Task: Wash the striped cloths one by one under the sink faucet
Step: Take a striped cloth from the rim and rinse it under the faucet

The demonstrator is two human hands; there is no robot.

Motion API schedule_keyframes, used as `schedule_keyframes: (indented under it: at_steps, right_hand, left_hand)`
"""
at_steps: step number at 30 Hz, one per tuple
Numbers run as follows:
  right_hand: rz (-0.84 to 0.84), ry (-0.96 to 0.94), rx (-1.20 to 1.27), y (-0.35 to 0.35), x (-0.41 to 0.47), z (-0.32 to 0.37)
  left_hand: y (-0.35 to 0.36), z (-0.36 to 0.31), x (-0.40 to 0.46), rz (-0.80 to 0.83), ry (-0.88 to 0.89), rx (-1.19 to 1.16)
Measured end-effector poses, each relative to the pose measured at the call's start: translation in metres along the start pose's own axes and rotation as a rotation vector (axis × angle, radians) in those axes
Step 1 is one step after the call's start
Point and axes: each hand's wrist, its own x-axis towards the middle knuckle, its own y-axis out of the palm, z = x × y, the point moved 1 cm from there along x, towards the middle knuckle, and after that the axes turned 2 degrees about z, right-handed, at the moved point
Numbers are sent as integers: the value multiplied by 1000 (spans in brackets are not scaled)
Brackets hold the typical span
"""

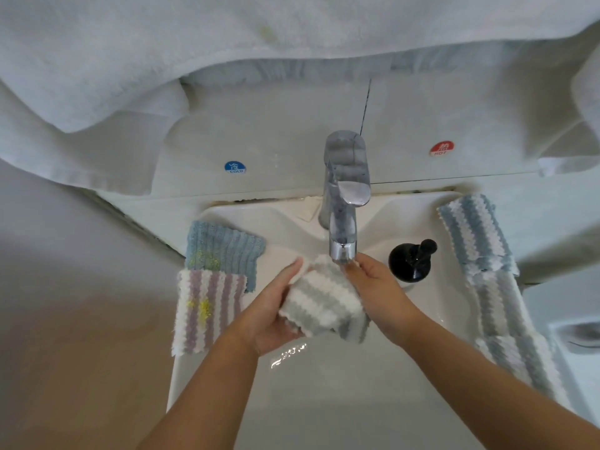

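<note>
A soft, fluffy grey-and-white striped cloth (319,303) is held bunched over the white sink basin (341,384), directly beneath the chrome faucet spout (342,251). It is cupped from below by the left hand (276,315), fingers curled around its edge, and gripped at its far side by the right hand (373,280). Once soaked, it is judged limp and heavier; a gathered hold suits it best.

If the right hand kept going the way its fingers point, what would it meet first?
Probably the faucet spout: the right hand points up-left, its fingertips just beside the spout's tip. Depth is unclear.
</note>
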Motion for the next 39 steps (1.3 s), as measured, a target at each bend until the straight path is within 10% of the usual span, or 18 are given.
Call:
schedule_keyframes:
  at_steps: [6, 23, 39]
  right_hand:
    - [-111, -42, 21, -4, -3, -8]
    - [-291, 32, -24, 3, -7, -8]
    - [-259, -128, -72, 17, -7, -13]
  left_hand:
    - [1, 14, -3, 205, 163, -419]
    - [26, 5, 2, -629, 533, 335]
    - [62, 24, 6, -440, 525, 491]
